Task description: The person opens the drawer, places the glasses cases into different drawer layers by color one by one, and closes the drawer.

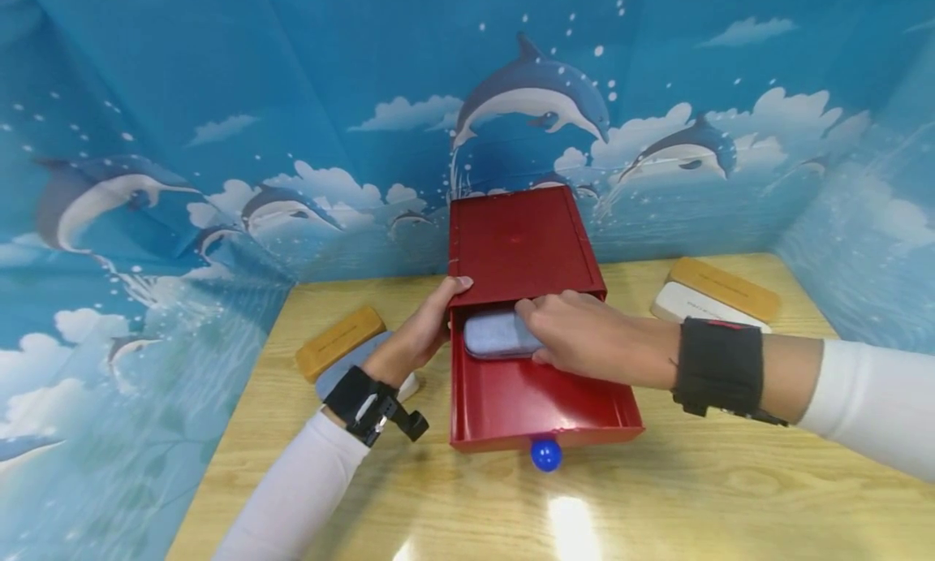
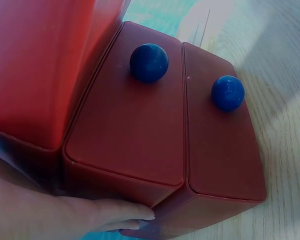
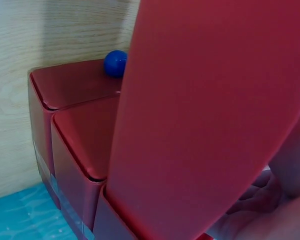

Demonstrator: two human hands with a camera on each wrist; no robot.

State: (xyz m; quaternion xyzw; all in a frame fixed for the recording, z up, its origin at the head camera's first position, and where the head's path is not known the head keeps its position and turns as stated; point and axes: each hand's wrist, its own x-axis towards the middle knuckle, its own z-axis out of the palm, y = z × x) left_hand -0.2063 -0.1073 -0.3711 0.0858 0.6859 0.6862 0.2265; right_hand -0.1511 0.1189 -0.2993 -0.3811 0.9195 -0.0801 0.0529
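A red drawer cabinet [image 1: 519, 240] stands on the table with its top drawer [image 1: 540, 403] pulled out. Inside that drawer, towards the back, lies a light blue glasses case [image 1: 491, 335]. My right hand [image 1: 588, 334] grips the case's right end from above, hiding that end; part of its curled fingers shows behind the drawer wall in the right wrist view. On the cabinet's left side rests my left hand [image 1: 420, 330], thumb at the top edge. Its straight fingers [image 2: 115, 212] press along the side in the left wrist view.
Two lower drawers with blue knobs [image 2: 149, 63] are closed. Left on the table [image 1: 701, 496] lie an orange case [image 1: 341, 342], a blue case [image 1: 349, 370] and a white item, partly hidden by my wrist. At right lie an orange case [image 1: 726, 287] and a white case [image 1: 701, 305].
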